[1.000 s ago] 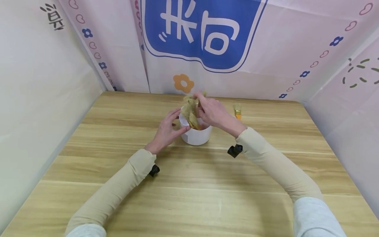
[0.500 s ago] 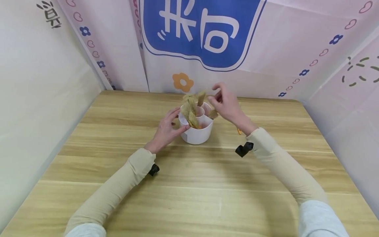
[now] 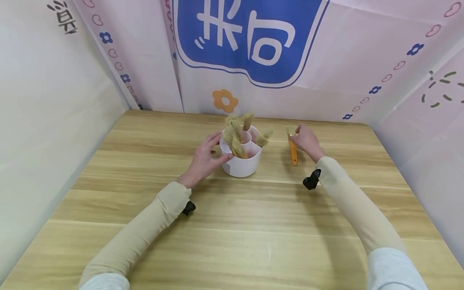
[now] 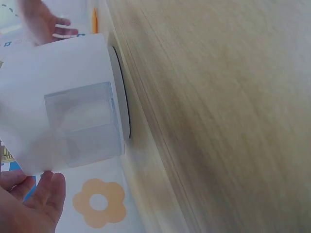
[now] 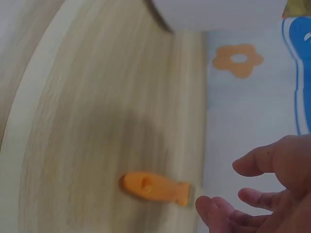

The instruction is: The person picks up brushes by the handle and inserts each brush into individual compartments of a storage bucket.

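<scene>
A white round container [image 3: 240,166] with inner compartments stands on the table, several brushes [image 3: 232,135] in it with pale bristles upward. My left hand [image 3: 204,159] holds its left side, thumb at the front and fingers farther back. One brush [image 3: 263,139] leans at the container's right side. To the right, another paintbrush [image 3: 294,155] with an orange handle lies on the table, bristles toward the back wall. Over its bristle end hovers my right hand [image 3: 307,141]. In the right wrist view, thumb and fingers are apart with nothing between them, near the orange brush [image 5: 154,187].
The wooden table [image 3: 232,241] reaches back to a printed cloth wall [image 3: 145,72], close behind the container. White cloth sides [image 3: 47,121] border it left and right. A black wrist camera [image 3: 311,179] hangs under the right forearm.
My right hand has moved from above the container to the right, over the orange brush on the table. A brush it was handling now leans in the container's right side. The left hand stays put.
</scene>
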Demonstrator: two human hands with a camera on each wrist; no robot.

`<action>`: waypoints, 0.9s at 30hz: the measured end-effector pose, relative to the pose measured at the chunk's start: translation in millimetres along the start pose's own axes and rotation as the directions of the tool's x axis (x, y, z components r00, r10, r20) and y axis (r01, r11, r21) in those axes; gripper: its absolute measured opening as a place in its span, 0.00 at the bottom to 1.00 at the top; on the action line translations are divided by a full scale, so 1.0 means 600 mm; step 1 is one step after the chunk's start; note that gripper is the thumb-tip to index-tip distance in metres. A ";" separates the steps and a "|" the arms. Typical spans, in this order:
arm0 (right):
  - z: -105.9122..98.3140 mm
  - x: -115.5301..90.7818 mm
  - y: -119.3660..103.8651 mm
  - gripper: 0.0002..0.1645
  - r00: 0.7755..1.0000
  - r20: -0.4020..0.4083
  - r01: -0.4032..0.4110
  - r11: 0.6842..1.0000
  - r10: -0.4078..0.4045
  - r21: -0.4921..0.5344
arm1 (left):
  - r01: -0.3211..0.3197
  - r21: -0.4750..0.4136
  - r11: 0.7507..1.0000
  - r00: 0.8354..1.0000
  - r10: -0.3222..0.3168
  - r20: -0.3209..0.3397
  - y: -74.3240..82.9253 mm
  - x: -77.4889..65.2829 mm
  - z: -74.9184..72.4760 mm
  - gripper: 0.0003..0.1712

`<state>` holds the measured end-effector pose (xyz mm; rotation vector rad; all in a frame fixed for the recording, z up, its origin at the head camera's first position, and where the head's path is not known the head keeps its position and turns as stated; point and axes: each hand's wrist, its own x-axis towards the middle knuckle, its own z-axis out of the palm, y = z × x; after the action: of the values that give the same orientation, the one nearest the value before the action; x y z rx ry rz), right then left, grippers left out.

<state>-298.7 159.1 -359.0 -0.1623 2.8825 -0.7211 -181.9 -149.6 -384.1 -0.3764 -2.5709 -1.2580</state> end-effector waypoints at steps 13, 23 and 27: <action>0.020 0.042 0.035 0.31 0.999 0.031 -0.035 0.999 0.036 -0.030 | -0.012 0.040 0.999 0.999 0.011 0.037 0.002 -0.003 -0.010 0.42; 0.043 0.066 0.031 0.36 0.999 -0.006 -0.037 0.996 0.037 -0.077 | -0.008 0.046 0.999 0.999 0.007 0.031 0.001 -0.007 -0.010 0.41; 0.045 0.074 0.024 0.34 0.999 -0.004 -0.041 0.991 0.041 -0.125 | -0.005 0.054 0.999 1.000 0.004 0.028 0.001 -0.008 -0.013 0.42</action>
<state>-338.2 153.1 -395.4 -0.1180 2.9236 -0.5338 -176.5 -156.1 -380.7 -0.3914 -2.6200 -1.1875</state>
